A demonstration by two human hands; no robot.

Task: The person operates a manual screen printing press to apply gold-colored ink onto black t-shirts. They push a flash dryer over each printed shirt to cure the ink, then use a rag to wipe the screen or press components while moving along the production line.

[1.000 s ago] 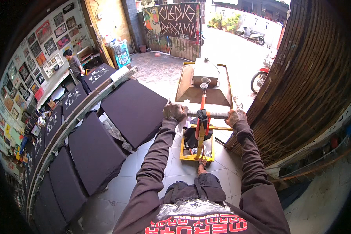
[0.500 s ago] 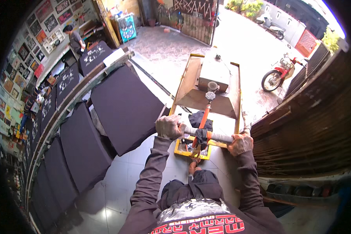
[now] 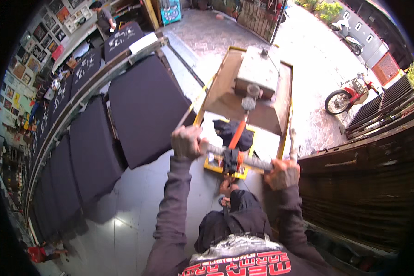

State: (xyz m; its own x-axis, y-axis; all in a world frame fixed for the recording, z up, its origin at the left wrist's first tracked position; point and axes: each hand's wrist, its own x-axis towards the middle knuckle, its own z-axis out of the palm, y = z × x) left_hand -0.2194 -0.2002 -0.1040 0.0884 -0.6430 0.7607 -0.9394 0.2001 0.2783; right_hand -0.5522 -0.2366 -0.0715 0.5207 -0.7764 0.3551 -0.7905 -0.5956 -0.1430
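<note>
A red motorcycle [image 3: 353,95] stands on the sunlit paving outside, with a silver scooter [image 3: 351,39] farther off beside a grey wall [image 3: 377,43] and leafy shrubs [image 3: 329,11]. At upper left, a co-worker [image 3: 105,20] stands near a wall of posters [image 3: 40,32]; a turquoise painted cabinet [image 3: 170,12] stands beside a wooden post [image 3: 152,12].

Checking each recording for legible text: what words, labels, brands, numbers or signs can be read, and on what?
Black long-sleeved top: large red block lettering, partly readable, wording withheld.
Dark cloth panels in the far row: white lettering, too small and blurred to read.
Wall pictures: too small to read.
</note>
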